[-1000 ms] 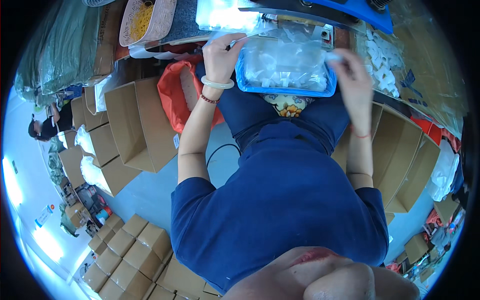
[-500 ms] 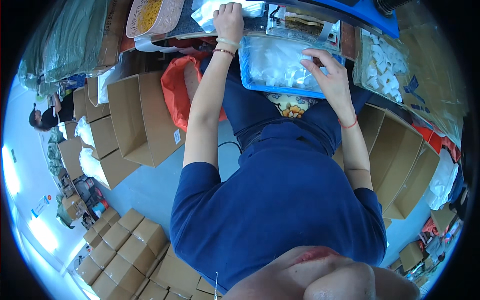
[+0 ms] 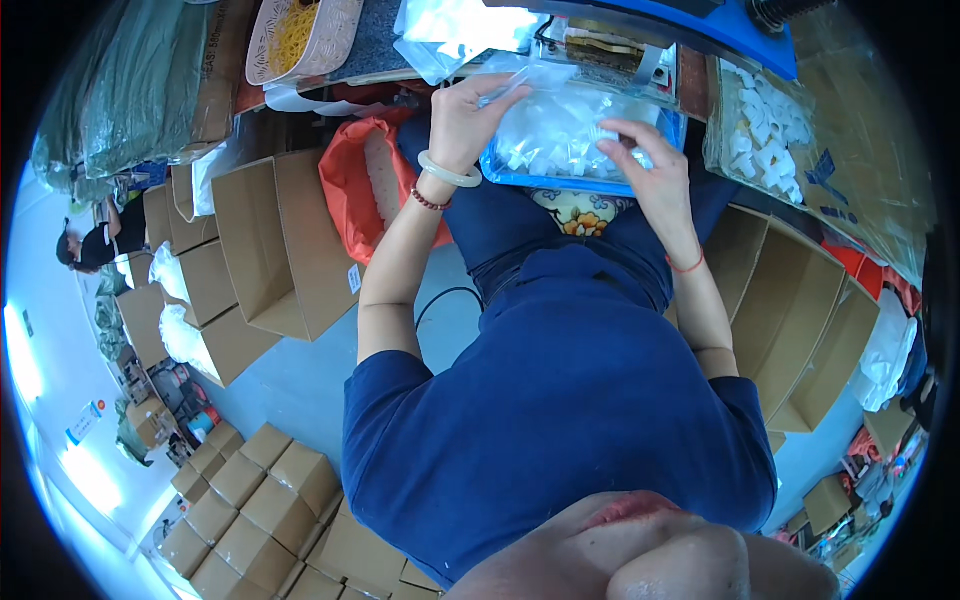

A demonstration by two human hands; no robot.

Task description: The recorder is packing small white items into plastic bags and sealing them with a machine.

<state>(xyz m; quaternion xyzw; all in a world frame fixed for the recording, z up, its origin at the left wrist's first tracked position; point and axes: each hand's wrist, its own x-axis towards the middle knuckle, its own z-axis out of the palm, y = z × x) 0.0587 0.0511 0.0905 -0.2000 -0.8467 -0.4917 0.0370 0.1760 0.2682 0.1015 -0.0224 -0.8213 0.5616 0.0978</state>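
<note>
Bag (image 3: 524, 79) pinched in my left hand (image 3: 470, 120) is best held steady; whether my right hand (image 3: 655, 165) grips anything, I can't tell.

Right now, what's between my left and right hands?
The head view shows the blue tray, with white pieces in it, between your left hand, which pinches a clear bag, and your right hand.

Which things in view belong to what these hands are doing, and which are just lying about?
Apparently in use:
- clear plastic bag, held by the left hand
- small white piece, in the right hand's fingertips
- blue tray beneath the hands

Apparently just lying about:
- pale basket with yellow bands
- red sack
- stacked boxes
</note>
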